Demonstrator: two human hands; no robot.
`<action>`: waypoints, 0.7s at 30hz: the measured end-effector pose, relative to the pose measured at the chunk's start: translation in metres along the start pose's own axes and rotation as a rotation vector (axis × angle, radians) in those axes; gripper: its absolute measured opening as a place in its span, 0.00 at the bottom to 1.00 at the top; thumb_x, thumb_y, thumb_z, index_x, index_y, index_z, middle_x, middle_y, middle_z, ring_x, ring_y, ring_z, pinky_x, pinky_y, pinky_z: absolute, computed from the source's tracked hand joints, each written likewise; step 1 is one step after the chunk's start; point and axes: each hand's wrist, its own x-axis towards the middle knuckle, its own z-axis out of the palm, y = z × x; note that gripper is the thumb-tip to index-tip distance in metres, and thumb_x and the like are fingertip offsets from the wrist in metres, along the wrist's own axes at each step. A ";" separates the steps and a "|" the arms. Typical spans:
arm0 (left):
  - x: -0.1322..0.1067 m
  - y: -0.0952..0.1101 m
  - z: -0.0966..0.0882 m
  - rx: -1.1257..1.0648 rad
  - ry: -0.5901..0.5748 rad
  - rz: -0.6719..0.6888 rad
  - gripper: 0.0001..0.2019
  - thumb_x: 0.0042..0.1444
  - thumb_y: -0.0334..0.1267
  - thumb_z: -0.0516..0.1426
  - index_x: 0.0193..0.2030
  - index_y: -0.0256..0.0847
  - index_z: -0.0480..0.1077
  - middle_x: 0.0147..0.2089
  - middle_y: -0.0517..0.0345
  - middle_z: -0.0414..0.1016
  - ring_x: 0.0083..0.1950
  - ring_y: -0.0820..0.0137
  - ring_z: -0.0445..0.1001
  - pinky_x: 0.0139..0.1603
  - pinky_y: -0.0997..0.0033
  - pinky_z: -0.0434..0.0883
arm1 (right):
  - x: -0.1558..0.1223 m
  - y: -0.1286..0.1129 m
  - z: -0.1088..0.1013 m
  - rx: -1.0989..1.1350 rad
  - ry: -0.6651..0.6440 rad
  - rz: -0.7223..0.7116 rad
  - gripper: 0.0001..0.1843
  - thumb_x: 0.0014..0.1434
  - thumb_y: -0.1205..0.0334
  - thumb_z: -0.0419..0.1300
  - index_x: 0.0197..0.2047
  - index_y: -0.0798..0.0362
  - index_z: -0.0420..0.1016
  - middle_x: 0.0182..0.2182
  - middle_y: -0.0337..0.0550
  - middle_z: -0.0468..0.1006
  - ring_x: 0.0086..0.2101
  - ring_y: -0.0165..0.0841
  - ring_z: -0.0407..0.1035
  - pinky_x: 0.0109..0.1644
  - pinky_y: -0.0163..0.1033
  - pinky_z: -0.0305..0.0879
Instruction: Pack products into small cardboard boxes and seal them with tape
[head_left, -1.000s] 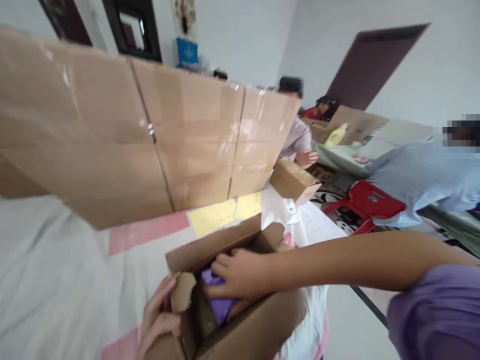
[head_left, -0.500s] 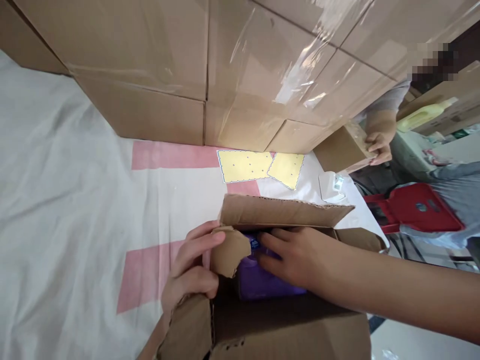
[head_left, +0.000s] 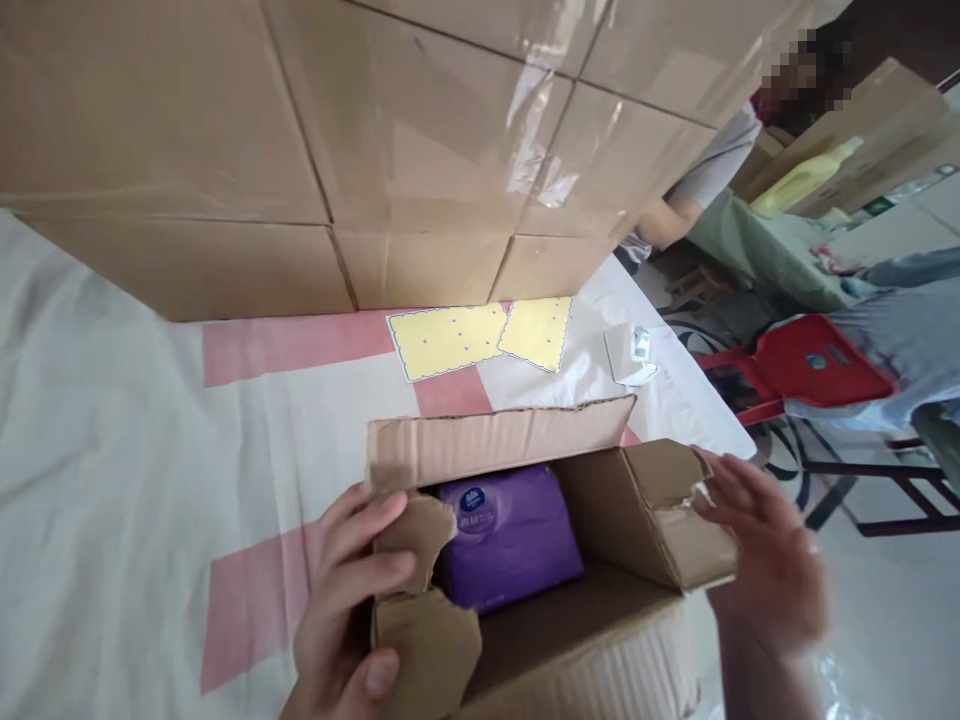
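An open cardboard box (head_left: 577, 660) with torn flaps is tilted toward me at the table's near side. Inside it, against the far left, lies a purple tissue pack (head_left: 517, 550) with a round dark-blue logo. My left hand (head_left: 345, 600) grips the box's left end, its fingers and thumb over the torn flaps. At the right end, my right hand (head_left: 772, 560) is empty, slightly blurred, with fingers stretched out beside the torn right flap (head_left: 675, 475); its fingertips seem to touch the cardboard.
A wall of taped cartons (head_left: 420, 150) stands behind. Two yellow scalloped paper pieces (head_left: 450, 342) and a small white item (head_left: 630, 355) lie on the white and pink cloth (head_left: 262, 450). A red chair (head_left: 821, 365), a yellow bottle (head_left: 806, 180) and another person's arm (head_left: 667, 222) are at right.
My right hand has left the purple pack inside the box and moved to the box's right end. The view has shifted, and the other person's hand and carton are no longer visible.
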 end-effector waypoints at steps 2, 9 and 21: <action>0.002 -0.001 -0.005 0.116 -0.135 0.147 0.17 0.63 0.50 0.49 0.48 0.51 0.77 0.65 0.59 0.72 0.62 0.55 0.71 0.76 0.45 0.50 | -0.017 0.003 0.014 0.130 0.116 0.072 0.32 0.65 0.38 0.54 0.64 0.47 0.69 0.57 0.53 0.77 0.62 0.56 0.65 0.61 0.64 0.67; 0.012 -0.004 -0.008 0.108 -0.188 0.207 0.20 0.66 0.49 0.46 0.52 0.51 0.76 0.69 0.61 0.67 0.68 0.55 0.63 0.75 0.51 0.49 | -0.031 -0.001 0.029 0.416 0.295 0.072 0.38 0.68 0.32 0.37 0.68 0.44 0.66 0.61 0.48 0.75 0.69 0.54 0.54 0.71 0.68 0.50; 0.004 -0.008 -0.007 0.098 -0.059 0.117 0.30 0.62 0.66 0.45 0.48 0.51 0.79 0.67 0.55 0.70 0.69 0.51 0.64 0.74 0.45 0.53 | -0.042 0.020 0.066 0.274 0.532 -0.167 0.33 0.69 0.41 0.45 0.69 0.49 0.64 0.69 0.53 0.64 0.69 0.56 0.54 0.67 0.69 0.56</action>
